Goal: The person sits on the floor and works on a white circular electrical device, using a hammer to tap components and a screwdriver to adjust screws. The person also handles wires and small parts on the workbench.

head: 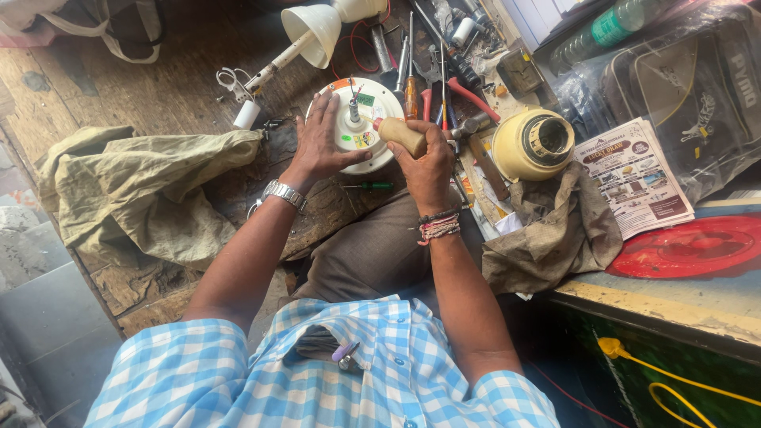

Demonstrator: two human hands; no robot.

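A round white fan motor with a short centre shaft lies on the worn wooden bench. My left hand, a metal watch on its wrist, rests flat with spread fingers on the motor's left side. A tool with a thick wooden handle is gripped in my right hand, its handle end pointing at the motor's right edge. The tool's working end is hidden behind that hand.
Screwdrivers and pliers lie behind the motor. A cream housing sits on a brown rag at right, beside a leaflet and a red disc. A khaki cloth lies left, a white cone part behind.
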